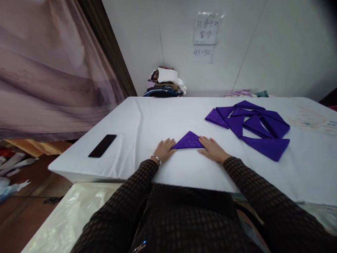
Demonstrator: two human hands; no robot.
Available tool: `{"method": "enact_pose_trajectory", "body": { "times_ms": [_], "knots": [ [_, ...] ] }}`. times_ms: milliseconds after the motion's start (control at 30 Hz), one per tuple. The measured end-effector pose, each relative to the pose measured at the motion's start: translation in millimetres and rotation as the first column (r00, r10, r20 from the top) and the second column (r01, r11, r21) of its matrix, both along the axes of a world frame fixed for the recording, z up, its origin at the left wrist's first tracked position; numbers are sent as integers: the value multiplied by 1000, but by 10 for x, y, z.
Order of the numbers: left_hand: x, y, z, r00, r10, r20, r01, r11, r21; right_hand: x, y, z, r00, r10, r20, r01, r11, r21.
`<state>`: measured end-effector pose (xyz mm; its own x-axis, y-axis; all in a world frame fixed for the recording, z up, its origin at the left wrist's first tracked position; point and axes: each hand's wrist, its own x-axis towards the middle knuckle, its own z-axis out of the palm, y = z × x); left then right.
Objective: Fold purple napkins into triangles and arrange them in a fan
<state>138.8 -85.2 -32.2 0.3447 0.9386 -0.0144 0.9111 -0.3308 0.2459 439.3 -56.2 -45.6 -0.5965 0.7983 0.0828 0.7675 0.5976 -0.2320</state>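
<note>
A purple cloth napkin, folded into a triangle, lies flat on the white-covered table with its peak pointing away from me. My left hand rests on its left corner, fingers stretched out. At the right corner, my right hand lies flat with its fingers extended over the cloth. Farther right is a loose, overlapping group of folded purple napkins, several of them triangular.
A black phone lies at the table's left side. Stacked clothes stand behind the far edge, against the wall, with more fabric to the right. A pink curtain hangs at left. Paper signs are on the wall.
</note>
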Motion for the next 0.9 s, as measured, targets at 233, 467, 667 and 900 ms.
{"method": "enact_pose_trajectory", "body": {
  "times_ms": [233,467,667,900],
  "knots": [
    [0,-176,8,989,58,137,-82,981,174,10,3,-33,1000,-10,-10,10,1000,15],
    [211,-58,32,974,167,154,-189,973,137,1,-8,13,1000,-18,-2,18,1000,-16],
    [202,-70,33,960,230,159,-250,960,125,-5,-12,24,1000,-18,-5,18,1000,-15],
    [167,-121,58,958,252,139,-270,954,129,-16,-14,26,1000,-23,0,23,999,-32]
  ]
}}
